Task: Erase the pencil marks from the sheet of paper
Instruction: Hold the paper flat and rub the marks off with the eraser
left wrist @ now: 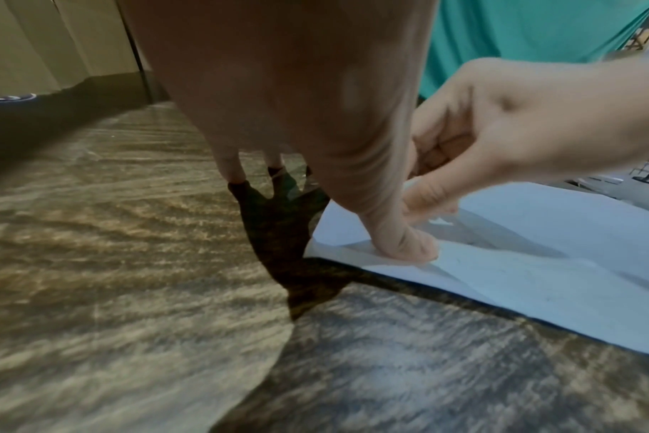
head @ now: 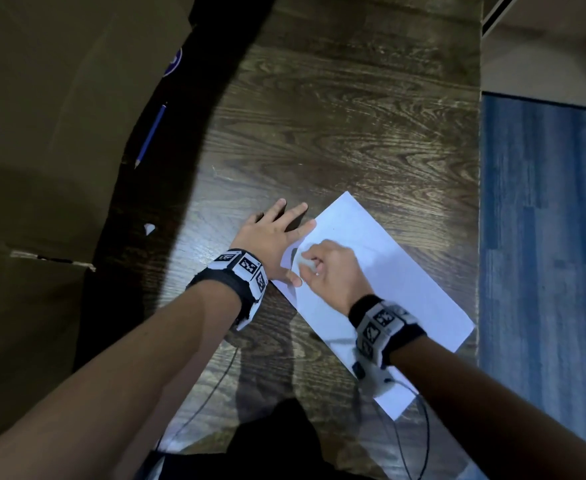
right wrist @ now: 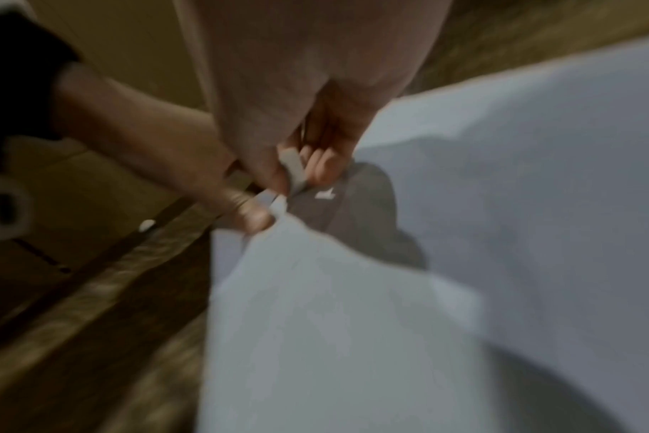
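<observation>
A white sheet of paper [head: 399, 289] lies slanted on the dark wooden table [head: 319, 133]. My left hand [head: 277, 233] is spread flat at the sheet's left edge, its thumb [left wrist: 401, 246] pressing the paper [left wrist: 538, 278] down while the other fingers rest on the wood. My right hand [head: 329, 268] is over the sheet beside that thumb and pinches a small white eraser [head: 307, 265] between thumb and fingers. In the blurred right wrist view the eraser [right wrist: 295, 170] points down at the paper [right wrist: 500, 205]. Faint pencil lines show near the thumb.
A blue pencil [head: 151, 135] lies at the table's far left beside a brown cardboard box [head: 42, 133]. A small white scrap [head: 149, 228] sits left of my hands. Cables [head: 423, 427] trail off the near edge. Blue floor [head: 544, 237] lies beyond the table's right edge.
</observation>
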Available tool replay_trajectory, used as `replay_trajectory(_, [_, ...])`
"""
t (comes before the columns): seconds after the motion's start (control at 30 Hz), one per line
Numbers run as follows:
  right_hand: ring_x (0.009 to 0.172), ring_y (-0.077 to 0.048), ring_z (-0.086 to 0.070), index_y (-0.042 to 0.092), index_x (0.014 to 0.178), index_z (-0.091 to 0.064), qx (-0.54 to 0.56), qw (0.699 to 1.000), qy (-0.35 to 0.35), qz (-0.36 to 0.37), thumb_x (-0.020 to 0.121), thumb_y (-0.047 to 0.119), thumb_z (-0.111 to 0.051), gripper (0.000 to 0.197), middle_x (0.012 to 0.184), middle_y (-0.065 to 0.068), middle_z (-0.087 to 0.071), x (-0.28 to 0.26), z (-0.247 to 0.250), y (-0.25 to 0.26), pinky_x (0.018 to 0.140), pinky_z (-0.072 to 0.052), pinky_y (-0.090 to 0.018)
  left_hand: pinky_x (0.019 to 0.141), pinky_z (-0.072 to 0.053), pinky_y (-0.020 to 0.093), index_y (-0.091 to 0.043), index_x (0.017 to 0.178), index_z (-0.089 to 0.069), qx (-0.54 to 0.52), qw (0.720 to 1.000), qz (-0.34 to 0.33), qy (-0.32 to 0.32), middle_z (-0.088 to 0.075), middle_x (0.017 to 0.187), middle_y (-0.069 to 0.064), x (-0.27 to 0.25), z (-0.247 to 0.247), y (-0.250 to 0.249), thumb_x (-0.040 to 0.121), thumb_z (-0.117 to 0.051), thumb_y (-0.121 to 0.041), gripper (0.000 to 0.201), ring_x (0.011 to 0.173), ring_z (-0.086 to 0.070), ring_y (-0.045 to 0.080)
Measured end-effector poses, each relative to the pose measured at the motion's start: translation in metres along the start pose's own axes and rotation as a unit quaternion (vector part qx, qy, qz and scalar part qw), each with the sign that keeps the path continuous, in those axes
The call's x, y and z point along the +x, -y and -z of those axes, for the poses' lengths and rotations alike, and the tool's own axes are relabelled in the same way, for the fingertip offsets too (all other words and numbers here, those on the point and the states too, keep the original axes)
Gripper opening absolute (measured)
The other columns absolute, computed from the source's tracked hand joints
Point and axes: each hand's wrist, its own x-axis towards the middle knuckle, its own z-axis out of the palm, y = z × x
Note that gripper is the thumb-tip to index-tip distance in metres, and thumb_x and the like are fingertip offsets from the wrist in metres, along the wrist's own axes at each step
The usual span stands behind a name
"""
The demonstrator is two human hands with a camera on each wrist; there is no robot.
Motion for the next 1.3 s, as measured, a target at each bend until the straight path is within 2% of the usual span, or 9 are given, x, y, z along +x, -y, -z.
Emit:
replay_trajectory(0.13, [0.073, -0.015, -0.055, 0.022, 0.076, -0.060, 0.003, 0.992, -0.111, -0.060, 0.083, 0.026, -0.058, 0.008, 0.082, 0.003, -0.058, 0.033, 0.010, -0.014, 0.066, -0.045, -0.029, 0.121, -0.018, 0.048, -0.042, 0.158, 0.004, 0.000, 1.000, 0.001, 0.004, 0.018, 0.165, -0.012, 0.000, -0.001, 0.000, 0.074, -0.061, -0.081, 0.114, 0.154, 0.011, 0.023])
replay_trajectory(0.3, [0.065, -0.017, -0.050, 0.024, 0.067, -0.057, 0.012, 1.000, -0.003, -0.010, 0.081, 0.021, -0.062, 0.016, 0.071, 0.002, -0.052, -0.001, -0.003, 0.003, 0.063, -0.044, -0.033, 0.120, -0.020, 0.049, -0.042, 0.159, 0.000, 0.003, 1.000, -0.001, -0.005, 0.016, 0.166, -0.011, 0.001, -0.002, 0.001, 0.074, -0.063, -0.079, 0.112, 0.154, 0.009, 0.024])
replay_trajectory(0.47, [0.073, -0.015, -0.058, 0.025, 0.076, -0.062, 0.034, 0.988, -0.123, -0.088, 0.080, 0.029, -0.059, 0.007, 0.080, 0.006, -0.062, 0.033, 0.007, -0.011, 0.068, -0.052, -0.034, 0.121, -0.020, 0.048, -0.043, 0.158, 0.004, 0.009, 1.000, 0.002, -0.002, 0.018, 0.166, -0.012, 0.001, -0.003, 0.001, 0.072, -0.061, -0.082, 0.114, 0.154, 0.010, 0.023])
replay_trajectory(0.57, [0.070, -0.019, -0.055, 0.012, 0.074, -0.061, 0.031, 0.996, -0.070, -0.055, 0.080, 0.021, -0.065, 0.012, 0.076, -0.001, -0.058, -0.002, -0.012, 0.005, 0.066, -0.047, -0.034, 0.120, -0.020, 0.048, -0.043, 0.158, 0.001, 0.004, 1.000, 0.002, -0.005, 0.017, 0.166, -0.011, 0.002, -0.003, 0.001, 0.073, -0.062, -0.081, 0.113, 0.154, 0.010, 0.024])
replay_trajectory(0.63, [0.068, -0.018, -0.051, 0.020, 0.069, -0.053, 0.000, 0.999, -0.014, -0.038, 0.082, 0.025, -0.064, 0.017, 0.073, 0.002, -0.053, 0.000, -0.001, 0.001, 0.064, -0.042, -0.031, 0.120, -0.020, 0.048, -0.043, 0.158, 0.000, 0.006, 1.000, 0.000, -0.004, 0.017, 0.166, -0.011, 0.001, -0.003, 0.001, 0.073, -0.062, -0.081, 0.113, 0.154, 0.009, 0.024])
replay_trajectory(0.8, [0.068, -0.015, -0.053, 0.023, 0.067, -0.052, 0.024, 0.987, -0.129, -0.091, 0.079, 0.023, -0.060, 0.015, 0.074, 0.005, -0.057, 0.034, 0.010, -0.012, 0.062, -0.043, -0.028, 0.122, -0.017, 0.049, -0.043, 0.158, 0.004, 0.002, 1.000, -0.001, 0.007, 0.019, 0.165, -0.012, 0.001, -0.001, 0.001, 0.073, -0.061, -0.082, 0.114, 0.154, 0.011, 0.023])
replay_trajectory(0.97, [0.065, -0.016, -0.049, 0.018, 0.068, -0.053, 0.000, 1.000, -0.009, -0.028, 0.080, 0.022, -0.062, 0.016, 0.070, 0.003, -0.050, -0.002, -0.001, -0.003, 0.061, -0.039, -0.030, 0.121, -0.017, 0.048, -0.042, 0.158, 0.002, 0.007, 1.000, 0.004, 0.002, 0.019, 0.165, -0.012, 0.001, -0.002, 0.000, 0.074, -0.061, -0.080, 0.112, 0.154, 0.011, 0.023])
replay_trajectory(1.17, [0.074, -0.017, -0.056, 0.016, 0.079, -0.062, 0.037, 0.985, -0.144, -0.085, 0.082, 0.022, -0.062, 0.006, 0.080, 0.000, -0.061, 0.013, -0.005, -0.011, 0.068, -0.047, -0.031, 0.121, -0.018, 0.048, -0.042, 0.158, 0.005, 0.010, 1.000, 0.003, 0.005, 0.020, 0.165, -0.011, 0.002, -0.002, 0.000, 0.073, -0.060, -0.083, 0.114, 0.154, 0.011, 0.023])
replay_trajectory(1.3, [0.070, -0.018, -0.053, 0.012, 0.075, -0.061, 0.016, 0.998, -0.036, -0.039, 0.083, 0.023, -0.063, 0.014, 0.075, -0.001, -0.056, -0.007, -0.008, -0.009, 0.066, -0.045, -0.032, 0.120, -0.019, 0.048, -0.042, 0.158, 0.005, 0.016, 1.000, 0.006, 0.008, 0.020, 0.165, -0.012, 0.003, -0.003, 0.000, 0.073, -0.060, -0.082, 0.115, 0.154, 0.011, 0.024])
